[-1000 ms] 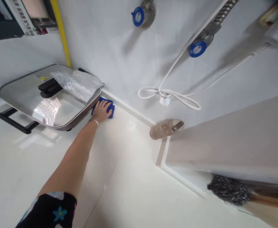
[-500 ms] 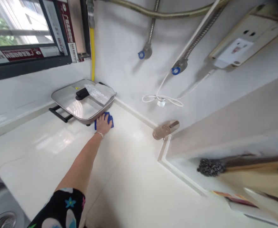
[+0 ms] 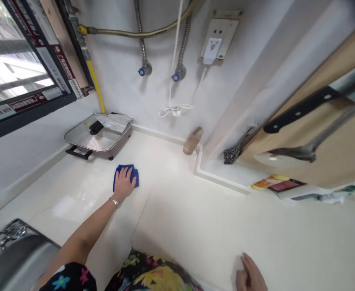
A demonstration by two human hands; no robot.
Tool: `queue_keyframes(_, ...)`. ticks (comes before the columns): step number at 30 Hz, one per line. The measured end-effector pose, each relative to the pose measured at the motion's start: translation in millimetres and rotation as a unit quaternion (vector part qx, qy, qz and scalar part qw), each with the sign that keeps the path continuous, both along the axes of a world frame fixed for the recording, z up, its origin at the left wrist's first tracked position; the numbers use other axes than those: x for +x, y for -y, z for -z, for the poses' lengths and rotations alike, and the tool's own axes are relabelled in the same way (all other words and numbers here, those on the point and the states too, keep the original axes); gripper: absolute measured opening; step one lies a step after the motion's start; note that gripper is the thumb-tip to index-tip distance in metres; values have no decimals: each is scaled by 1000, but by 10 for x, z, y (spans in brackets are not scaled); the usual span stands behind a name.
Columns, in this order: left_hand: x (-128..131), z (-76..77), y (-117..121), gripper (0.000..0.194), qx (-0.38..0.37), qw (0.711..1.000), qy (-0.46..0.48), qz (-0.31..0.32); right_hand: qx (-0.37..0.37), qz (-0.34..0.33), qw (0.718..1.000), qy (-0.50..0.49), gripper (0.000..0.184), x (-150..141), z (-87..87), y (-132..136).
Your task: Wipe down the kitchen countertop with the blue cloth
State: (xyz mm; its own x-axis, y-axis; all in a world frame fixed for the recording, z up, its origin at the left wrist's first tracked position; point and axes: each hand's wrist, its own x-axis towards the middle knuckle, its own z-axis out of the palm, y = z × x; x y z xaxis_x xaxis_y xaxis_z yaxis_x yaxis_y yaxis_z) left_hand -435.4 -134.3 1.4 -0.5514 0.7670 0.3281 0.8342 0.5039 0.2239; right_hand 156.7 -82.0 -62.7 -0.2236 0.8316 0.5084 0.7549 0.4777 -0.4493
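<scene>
My left hand [image 3: 124, 185] lies on a folded blue cloth [image 3: 136, 180], pressing it against the white countertop [image 3: 171, 214]. The fingers are spread over the cloth, and a bracelet circles the wrist. Just beyond the cloth stands a rectangular electric pan [image 3: 106, 151] with a glass lid [image 3: 94, 141] and a black knob; some clear plastic wrap [image 3: 113, 122] lies over the lid. At the bottom edge, my right hand [image 3: 250, 275] hovers over or rests on the counter, partly cut off, with its fingers loosely extended and nothing seen in them.
A metal sink [image 3: 16, 258] with a faucet is at the lower left. A brown bottle-like object [image 3: 192, 141] stands by the wall corner. To the right are a steel scrubber [image 3: 232, 154], a knife [image 3: 299, 111], a ladle [image 3: 305, 151] and a cutting board [image 3: 326, 137]. A cable [image 3: 176, 109] hangs along the wall.
My left hand and the blue cloth have moved back from the pan's edge, nearer to me. The view has shifted, and my right hand now shows at the bottom.
</scene>
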Motion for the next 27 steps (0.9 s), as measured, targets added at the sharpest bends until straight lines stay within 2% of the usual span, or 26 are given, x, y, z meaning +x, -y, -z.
queue_keyframes(5,314,-1,654,59,-55,993,-21,106,12,8,1000,5,41,-47,-16,1)
queue_keyframes(9,541,-73,1193,60,-106,972,-28,206,1,19,1000,5,40,-41,3,11)
queue_keyframes(11,676,-114,1368,61,-123,961,-31,244,-2,14,1000,4,42,-21,28,7)
queue_keyframes(13,839,-140,1445,63,-134,955,-31,264,-4,9,1000,5,43,-3,50,2)
queue_keyframes(16,1110,-149,1397,64,-141,950,-23,277,-3,10,1000,9,43,-3,59,5)
queue_keyframes(20,1387,-125,1155,64,-135,946,-11,295,17,27,999,21,39,-46,25,24)
queue_keyframes(27,1452,-131,480,60,-103,946,1,308,19,24,999,31,37,-76,-26,14)
